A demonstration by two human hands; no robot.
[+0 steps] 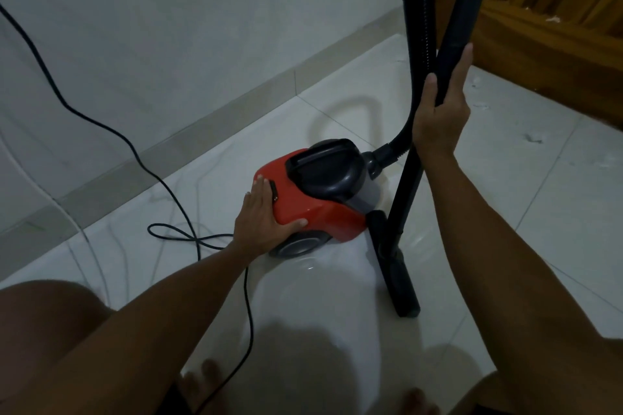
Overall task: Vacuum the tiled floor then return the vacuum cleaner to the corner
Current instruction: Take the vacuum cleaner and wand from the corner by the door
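Red plastic marks the vacuum cleaner (315, 194), sitting on the tiled floor (539, 178) near the wall's skirting. The left hand (266, 219) lies flat on its rear, fingers spread by the switch, gripping nothing. The right hand (440, 111) is wrapped around the upright wand (409, 192). Judging by the trailing cord (101, 125), this is switching on or off; the next move needs a firm press.
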